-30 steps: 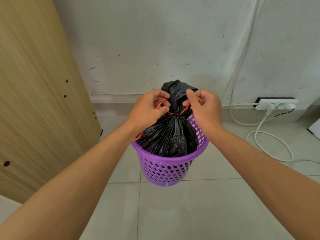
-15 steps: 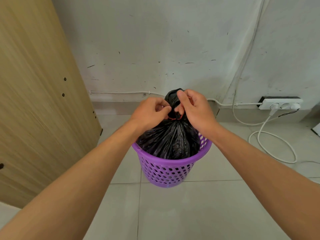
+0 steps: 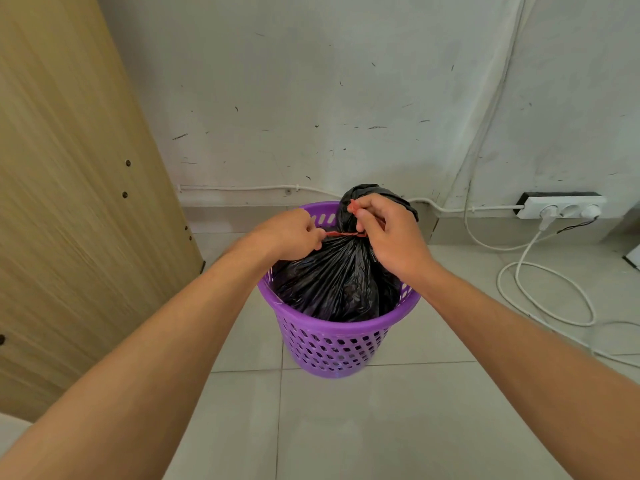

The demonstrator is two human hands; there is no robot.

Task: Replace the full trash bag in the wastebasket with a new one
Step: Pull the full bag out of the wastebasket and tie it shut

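A purple perforated wastebasket (image 3: pixel 334 344) stands on the tiled floor in the middle of the view. Inside it sits a full black trash bag (image 3: pixel 332 278), its neck gathered and bound by a red drawstring (image 3: pixel 343 233). My left hand (image 3: pixel 291 233) pinches one end of the drawstring at the left of the neck. My right hand (image 3: pixel 388 233) pinches the other end, which sticks up red above its fingers, against the bag's bunched top. The string is stretched taut between both hands.
A tall wooden panel (image 3: pixel 69 202) leans on the left. A scuffed white wall is behind the basket. A white power strip (image 3: pixel 561 207) sits at the wall's foot on the right, with white cables (image 3: pixel 547 292) looping over the floor tiles.
My hands have drawn apart, the left going left, pulling the red string taut across the bag's neck. The bag's top now stands behind my right hand.
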